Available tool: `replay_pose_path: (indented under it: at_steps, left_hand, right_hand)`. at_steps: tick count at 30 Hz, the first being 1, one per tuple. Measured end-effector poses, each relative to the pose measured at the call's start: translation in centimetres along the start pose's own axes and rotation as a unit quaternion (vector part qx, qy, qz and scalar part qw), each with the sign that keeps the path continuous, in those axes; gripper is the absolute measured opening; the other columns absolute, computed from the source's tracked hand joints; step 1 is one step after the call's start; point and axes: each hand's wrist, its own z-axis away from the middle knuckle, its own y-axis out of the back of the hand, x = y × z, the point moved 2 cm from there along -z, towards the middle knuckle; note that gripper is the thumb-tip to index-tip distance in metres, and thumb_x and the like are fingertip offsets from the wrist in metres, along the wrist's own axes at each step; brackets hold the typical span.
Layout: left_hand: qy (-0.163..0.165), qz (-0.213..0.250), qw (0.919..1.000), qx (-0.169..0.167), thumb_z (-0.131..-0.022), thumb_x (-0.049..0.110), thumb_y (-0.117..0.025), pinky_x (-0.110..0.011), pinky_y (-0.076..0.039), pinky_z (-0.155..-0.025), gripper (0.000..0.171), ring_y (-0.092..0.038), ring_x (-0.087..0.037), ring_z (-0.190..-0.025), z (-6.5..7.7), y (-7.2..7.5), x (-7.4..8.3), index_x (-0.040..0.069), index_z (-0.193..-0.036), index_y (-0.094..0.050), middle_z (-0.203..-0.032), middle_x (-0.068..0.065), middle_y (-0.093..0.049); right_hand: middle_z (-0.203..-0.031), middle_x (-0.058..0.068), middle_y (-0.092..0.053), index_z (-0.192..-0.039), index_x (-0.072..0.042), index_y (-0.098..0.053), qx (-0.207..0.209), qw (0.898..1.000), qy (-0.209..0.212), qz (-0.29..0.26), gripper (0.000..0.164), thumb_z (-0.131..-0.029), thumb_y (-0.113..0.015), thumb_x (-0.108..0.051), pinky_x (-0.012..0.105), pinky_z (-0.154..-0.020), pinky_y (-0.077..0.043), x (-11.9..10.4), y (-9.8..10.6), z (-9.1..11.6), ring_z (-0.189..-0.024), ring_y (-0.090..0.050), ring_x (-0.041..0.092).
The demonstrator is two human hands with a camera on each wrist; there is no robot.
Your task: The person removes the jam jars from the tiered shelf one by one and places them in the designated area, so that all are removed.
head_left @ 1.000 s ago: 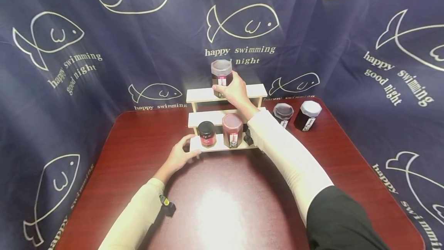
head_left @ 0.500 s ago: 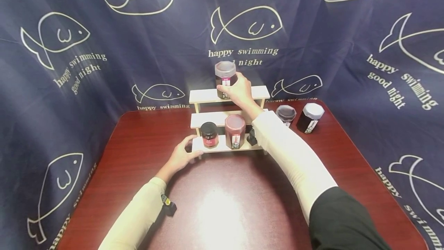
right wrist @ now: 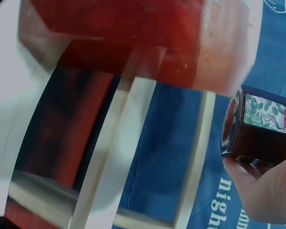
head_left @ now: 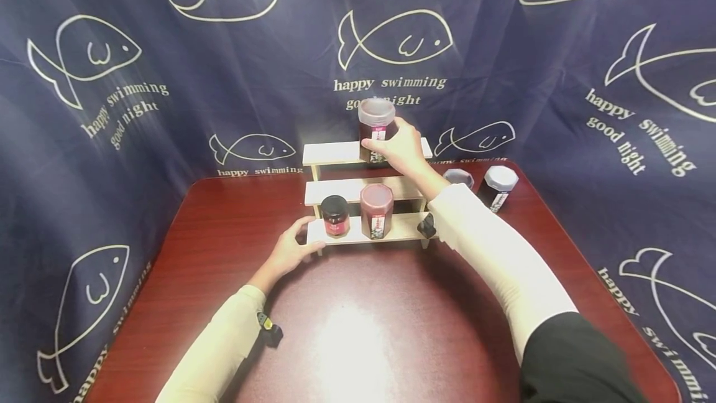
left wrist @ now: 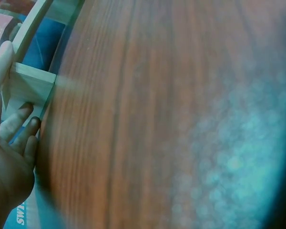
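At the top tier of a three-tier wooden display stand (head_left: 325, 154), my right hand (head_left: 407, 148) grips a dark octagonal jar (head_left: 376, 134) with a translucent lid. In the right wrist view the jar (right wrist: 264, 125) lies sideways in the picture, its printed label showing between thumb and fingers. My left hand (head_left: 286, 252) holds the left end of the bottom tier, thumb along the front edge. The left wrist view shows its fingers (left wrist: 26, 129) at the stand's end piece (left wrist: 33, 81). A small black-lidded jar (head_left: 335, 215) and a reddish-lidded octagonal jar (head_left: 377, 210) stand on the bottom tier.
Behind my right forearm on the red-brown table (head_left: 235, 222) are a grey-lidded jar (head_left: 458, 177), partly hidden, and a white-lidded dark jar (head_left: 496, 186). A navy curtain (head_left: 268, 98) with fish drawings surrounds the table. A black device (head_left: 427, 226) sits at my right wrist.
My right hand has moved the dark jar to the right along the top tier. The right forearm shifted right too, covering more of the grey-lidded jar. My left hand stays on the stand.
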Motion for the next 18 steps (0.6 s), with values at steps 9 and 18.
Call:
replay_pose_path:
  at_steps: [9, 18]
  left_hand:
    - [0.001, -0.005, 1.0, 0.0, -0.081, 0.023, -0.087, -0.038, -0.055, -0.049, 0.072, -0.065, -0.024, -0.056, 0.0, 0.2, 0.0, 0.02, -0.143, -0.051, -0.116, -0.017, -0.068]
    - [0.001, -0.001, 1.0, -0.005, -0.083, 0.023, -0.085, -0.04, -0.056, -0.05, 0.07, -0.067, -0.026, -0.059, -0.1, -0.1, 0.1, 0.021, -0.143, -0.051, -0.118, -0.016, -0.068]
  right_hand:
    - [-0.12, 0.013, -0.069, -0.13, -0.005, -0.062, -0.005, 1.0, 0.001, -0.013, 0.074, -0.073, -0.089, -0.043, 0.044, -0.099, -0.048, 1.2, 3.1, 2.6, -0.114, -0.061, 0.028]
    - [-0.117, 0.014, -0.069, -0.127, -0.005, -0.064, -0.003, 1.0, -0.013, -0.014, 0.069, -0.073, -0.09, -0.039, 0.044, -0.095, -0.048, 3.2, 7.0, 6.2, -0.108, -0.062, 0.028]
